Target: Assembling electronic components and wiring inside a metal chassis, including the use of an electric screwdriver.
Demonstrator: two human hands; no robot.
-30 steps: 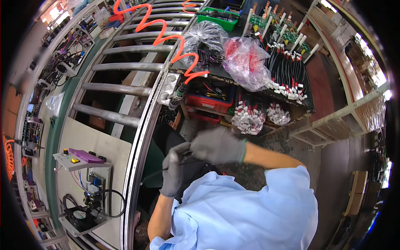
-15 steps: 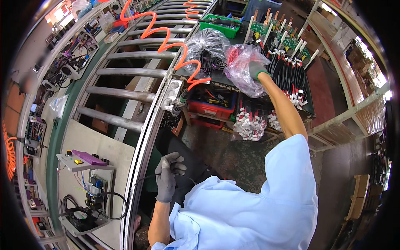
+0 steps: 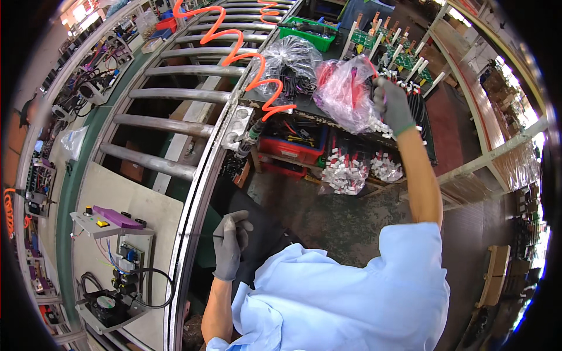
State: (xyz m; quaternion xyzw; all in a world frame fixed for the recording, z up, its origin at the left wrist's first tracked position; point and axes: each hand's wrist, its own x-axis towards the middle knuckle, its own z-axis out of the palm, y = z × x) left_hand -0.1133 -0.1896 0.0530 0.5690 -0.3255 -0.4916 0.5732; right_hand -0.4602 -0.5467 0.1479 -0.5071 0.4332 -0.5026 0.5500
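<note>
My left hand (image 3: 230, 244), in a grey glove, is in front of my body beside the conveyor frame. Its fingers are curled around a thin black cable (image 3: 201, 235), of which only a short stretch shows to the left. My right hand (image 3: 395, 106), also gloved, is over the right part of the bench, just right of a clear plastic bag (image 3: 346, 99) with red contents. Its fingers are bent inward; whatever they hold is hidden. Behind that hand lie black cables with white connectors (image 3: 417, 105), partly covered by it.
A roller conveyor (image 3: 175, 96) runs along the left, carrying an open device with a purple part (image 3: 120, 217). An orange coiled hose (image 3: 234, 52) hangs above it. On the bench are another cable bag (image 3: 293, 58), a green bin (image 3: 309, 36) and circuit boards (image 3: 404, 58). Below sits a red bin (image 3: 290, 149).
My right hand has come out of the bag of red contents and moved right and nearer. My left hand has stayed almost in place. The view has shifted slightly.
</note>
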